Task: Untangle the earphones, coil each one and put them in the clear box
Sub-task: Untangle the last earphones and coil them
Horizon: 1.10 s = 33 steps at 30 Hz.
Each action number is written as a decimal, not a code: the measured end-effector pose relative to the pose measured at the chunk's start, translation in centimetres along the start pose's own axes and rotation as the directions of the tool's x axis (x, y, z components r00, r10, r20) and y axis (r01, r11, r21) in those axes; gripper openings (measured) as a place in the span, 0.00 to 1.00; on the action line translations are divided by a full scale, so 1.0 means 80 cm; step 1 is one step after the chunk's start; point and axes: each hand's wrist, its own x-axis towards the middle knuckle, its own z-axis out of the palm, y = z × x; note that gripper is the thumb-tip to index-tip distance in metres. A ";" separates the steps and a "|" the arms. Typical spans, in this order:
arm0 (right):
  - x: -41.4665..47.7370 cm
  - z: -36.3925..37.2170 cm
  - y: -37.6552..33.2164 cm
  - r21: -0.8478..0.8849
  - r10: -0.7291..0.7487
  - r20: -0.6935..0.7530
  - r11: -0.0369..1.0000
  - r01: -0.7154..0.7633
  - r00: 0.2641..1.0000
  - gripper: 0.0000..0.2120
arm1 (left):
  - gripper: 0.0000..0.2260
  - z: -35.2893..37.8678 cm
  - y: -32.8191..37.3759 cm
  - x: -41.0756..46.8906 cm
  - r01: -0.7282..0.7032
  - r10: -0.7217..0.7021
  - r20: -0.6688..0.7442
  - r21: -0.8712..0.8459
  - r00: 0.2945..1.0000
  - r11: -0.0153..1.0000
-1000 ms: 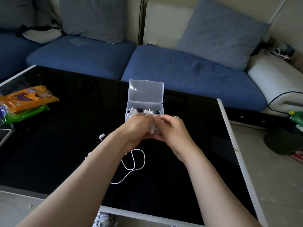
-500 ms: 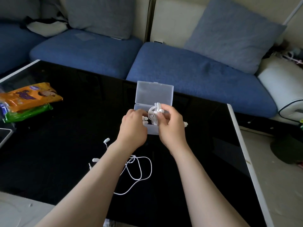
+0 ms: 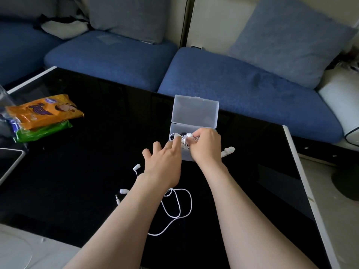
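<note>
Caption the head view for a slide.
Both hands tuck coiled white earphones into the open clear box.

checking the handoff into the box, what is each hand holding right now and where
The right hand pinches a coiled white earphone by its bundle over the clear box. The left hand is open, one fingertip touching the coil.

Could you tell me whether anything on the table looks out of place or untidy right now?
Yes: one white earphone lies loose and uncoiled on the black table, near the left forearm, outside the clear box. A small white piece also sits right of the box.
</note>
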 end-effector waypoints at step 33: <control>-0.165 -0.056 0.020 0.076 0.156 0.297 0.980 -0.186 0.942 0.12 | 0.11 -0.018 -0.036 -0.064 0.060 -0.006 0.271 -0.192 0.963 0.980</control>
